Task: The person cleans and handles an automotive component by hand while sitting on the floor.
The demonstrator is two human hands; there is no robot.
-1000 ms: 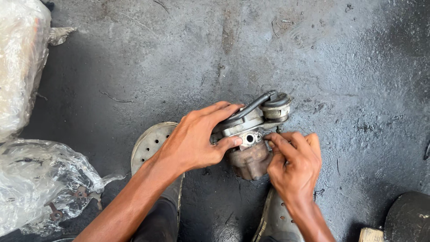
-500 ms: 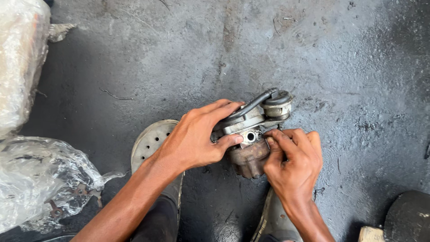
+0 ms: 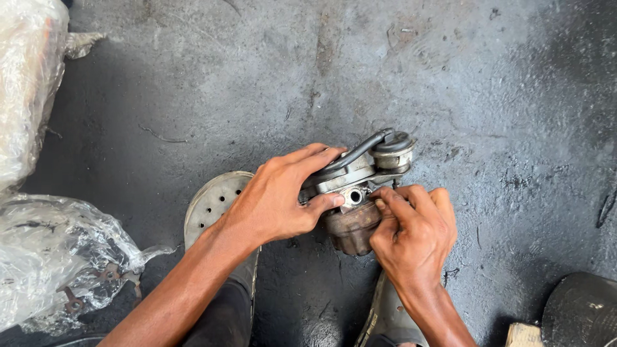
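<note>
A metal engine part (image 3: 360,193) is held between the two hands, above the floor (image 3: 450,77). The left hand (image 3: 279,199) is placed on its left side, the right hand (image 3: 414,234) below and to its right. A perforated sandal (image 3: 209,205) is found just left of the left hand; plastic-wrapped bundles (image 3: 51,257) lie well apart, further left. A round dark object (image 3: 581,311) lies right of the right hand.

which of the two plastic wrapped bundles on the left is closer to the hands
The lower plastic-wrapped bundle, crumpled on the floor beside the left forearm, with rusty metal showing through. The other bundle sits farther off at the upper left edge.
</note>
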